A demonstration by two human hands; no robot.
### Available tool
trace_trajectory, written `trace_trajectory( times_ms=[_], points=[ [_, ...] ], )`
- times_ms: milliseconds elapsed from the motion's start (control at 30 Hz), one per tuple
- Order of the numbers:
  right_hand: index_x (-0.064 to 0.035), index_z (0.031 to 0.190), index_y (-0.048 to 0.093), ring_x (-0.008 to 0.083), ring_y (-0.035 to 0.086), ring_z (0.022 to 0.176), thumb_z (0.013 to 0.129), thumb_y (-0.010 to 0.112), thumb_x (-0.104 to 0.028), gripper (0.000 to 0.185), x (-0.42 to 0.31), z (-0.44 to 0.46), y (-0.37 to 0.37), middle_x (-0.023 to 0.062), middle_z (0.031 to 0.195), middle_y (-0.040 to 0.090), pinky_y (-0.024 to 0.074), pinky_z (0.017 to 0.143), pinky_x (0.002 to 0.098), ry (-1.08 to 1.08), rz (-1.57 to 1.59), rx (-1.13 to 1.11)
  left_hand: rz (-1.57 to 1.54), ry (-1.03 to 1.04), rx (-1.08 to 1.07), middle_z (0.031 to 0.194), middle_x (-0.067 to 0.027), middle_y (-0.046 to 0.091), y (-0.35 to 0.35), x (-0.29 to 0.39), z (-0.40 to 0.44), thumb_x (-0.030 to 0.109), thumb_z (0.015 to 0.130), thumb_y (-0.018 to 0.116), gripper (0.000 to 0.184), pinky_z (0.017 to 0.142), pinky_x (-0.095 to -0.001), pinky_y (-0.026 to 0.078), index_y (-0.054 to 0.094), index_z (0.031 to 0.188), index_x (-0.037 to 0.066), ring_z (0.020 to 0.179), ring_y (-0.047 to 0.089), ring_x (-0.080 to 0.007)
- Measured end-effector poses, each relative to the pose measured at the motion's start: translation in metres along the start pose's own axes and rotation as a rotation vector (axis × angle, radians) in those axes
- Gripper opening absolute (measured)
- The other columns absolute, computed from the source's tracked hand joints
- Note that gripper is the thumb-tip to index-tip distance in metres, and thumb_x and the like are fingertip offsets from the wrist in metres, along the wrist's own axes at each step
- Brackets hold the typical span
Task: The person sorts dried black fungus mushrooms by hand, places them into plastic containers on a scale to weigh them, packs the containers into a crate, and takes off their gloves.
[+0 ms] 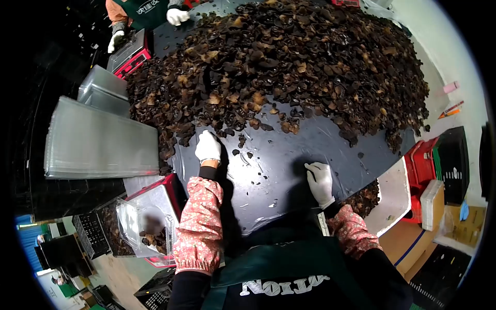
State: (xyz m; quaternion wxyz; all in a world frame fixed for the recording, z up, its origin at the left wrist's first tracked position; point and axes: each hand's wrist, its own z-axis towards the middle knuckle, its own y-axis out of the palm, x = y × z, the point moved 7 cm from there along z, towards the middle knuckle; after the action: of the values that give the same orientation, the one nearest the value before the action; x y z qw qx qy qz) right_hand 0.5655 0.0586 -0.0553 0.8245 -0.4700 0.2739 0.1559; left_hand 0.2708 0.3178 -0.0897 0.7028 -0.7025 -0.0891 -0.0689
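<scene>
Both my hands wear white gloves. My left hand (208, 148) is at the near left edge of a big heap of dried wood ear mushrooms (289, 57), its fingers bent together toward the dark pieces. Whatever they may hold is hidden. Over the bare right part of the dark grey tabletop (279, 170), my right hand (321, 184) is held apart from the heap with curled fingers, and no piece shows in it. Small crumbs and single mushroom bits (249, 154) lie scattered between the two hands.
Stacked clear plastic boxes (103, 142) stand at the left. Below them, a red-edged scale (168, 194) adjoins a clear box (142, 227) holding mushrooms. Another person's gloved hand (177, 16) rests by the heap, near another scale (129, 54). A white bin (395, 199) and red crates (421, 165) are right.
</scene>
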Motion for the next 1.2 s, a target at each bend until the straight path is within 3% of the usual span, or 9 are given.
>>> trace_trajectory(
  times_ms=[133,300,367,467,567,667,700,833,1200],
  points=[
    [-0.0061,0.099,0.07,0.0296,0.059,0.089,0.077,0.068,-0.001,0.023,-0.005,-0.003,-0.004,0.0089,0.094,0.064,0.0474,0.08,0.0388,-0.05,-0.002,0.011,-0.512,0.174,0.296,0.073,-0.0149,0.064,-0.002,-0.011,-0.023,0.026,0.095,0.058,0.022,0.056,-0.0416,0.048,0.056,0.089,0.005,0.06,0.062,-0.0292],
    [-0.0054,0.098,0.068,0.0305,0.059,0.09,0.079,0.065,-0.002,0.019,0.0,0.006,-0.002,0.0101,0.095,0.065,0.0457,0.081,0.0404,-0.027,0.006,-0.023,-1.364,-0.02,-0.227,0.069,-0.0006,0.058,-0.025,0.106,-0.115,0.016,0.096,0.058,0.012,0.05,-0.0251,0.042,0.055,0.087,0.008,0.055,0.054,-0.0107],
    [-0.0049,0.105,0.066,0.0292,0.058,0.096,0.08,0.064,-0.002,0.025,0.028,-0.017,0.02,0.0121,0.103,0.063,0.0456,0.087,0.0394,0.056,0.099,-0.003,-0.829,0.935,-0.008,0.098,-0.0121,0.06,-0.072,0.196,-0.189,0.005,0.082,0.059,0.023,0.077,-0.0363,0.049,0.059,0.105,0.002,0.092,0.058,-0.0237],
    [-0.0024,0.112,0.061,0.0232,0.055,0.104,0.083,0.064,-0.002,0.03,0.019,-0.011,0.02,0.0107,0.113,0.058,0.0443,0.096,0.0357,-0.017,-0.027,-0.054,-0.945,1.179,-0.121,0.137,-0.0182,0.047,-0.107,0.25,-0.276,0.01,0.079,0.062,0.051,0.104,-0.0384,0.039,0.054,0.128,-0.001,0.124,0.05,-0.0305],
    [-0.0037,0.103,0.065,0.0282,0.057,0.096,0.082,0.066,-0.002,0.021,0.01,-0.004,0.003,0.0118,0.099,0.061,0.0464,0.088,0.0368,0.019,0.051,-0.029,-1.463,0.732,-0.481,0.125,-0.017,0.058,-0.047,0.208,-0.219,0.011,0.083,0.06,0.041,0.103,-0.0387,0.04,0.057,0.122,-0.002,0.118,0.055,-0.0308],
    [-0.0045,0.093,0.069,0.0297,0.06,0.088,0.083,0.068,-0.004,0.01,-0.002,0.01,-0.004,0.0106,0.088,0.063,0.0483,0.082,0.0356,0.107,0.07,-0.009,-0.84,0.918,0.044,0.11,-0.0148,0.066,-0.066,0.148,-0.163,0.007,0.094,0.051,0.022,0.093,-0.0343,0.048,0.063,0.111,0.002,0.103,0.062,-0.0252],
    [-0.0045,0.093,0.069,0.0293,0.061,0.089,0.083,0.068,-0.005,0.01,-0.001,0.022,-0.001,0.0111,0.088,0.063,0.0484,0.081,0.0355,0.147,0.134,-0.043,-1.08,0.29,-0.07,0.105,-0.0134,0.066,-0.044,0.085,-0.109,0.018,0.098,0.051,0.021,0.093,-0.0372,0.047,0.066,0.105,0.005,0.103,0.061,-0.0254],
    [-0.0047,0.092,0.069,0.0283,0.063,0.087,0.084,0.069,-0.008,0.009,-0.004,0.061,0.032,0.0119,0.09,0.063,0.0504,0.079,0.0345,0.219,0.27,-0.141,-0.914,0.093,0.309,0.111,-0.0153,0.063,-0.053,0.01,-0.039,0.008,0.093,0.058,0.02,0.094,-0.0346,0.047,0.061,0.111,0.0,0.104,0.061,-0.0269],
    [-0.0143,0.131,0.058,0.0347,0.053,0.111,0.076,0.057,-0.008,0.056,-0.06,0.244,0.176,0.0153,0.119,0.058,0.0423,0.1,0.0403,-0.061,0.084,-0.269,-0.609,0.376,0.122,0.122,-0.0162,0.052,-0.026,0.057,0.085,0.03,0.079,0.075,0.06,0.097,-0.041,0.044,0.054,0.131,0.009,0.112,0.054,-0.0347]
  ],
)
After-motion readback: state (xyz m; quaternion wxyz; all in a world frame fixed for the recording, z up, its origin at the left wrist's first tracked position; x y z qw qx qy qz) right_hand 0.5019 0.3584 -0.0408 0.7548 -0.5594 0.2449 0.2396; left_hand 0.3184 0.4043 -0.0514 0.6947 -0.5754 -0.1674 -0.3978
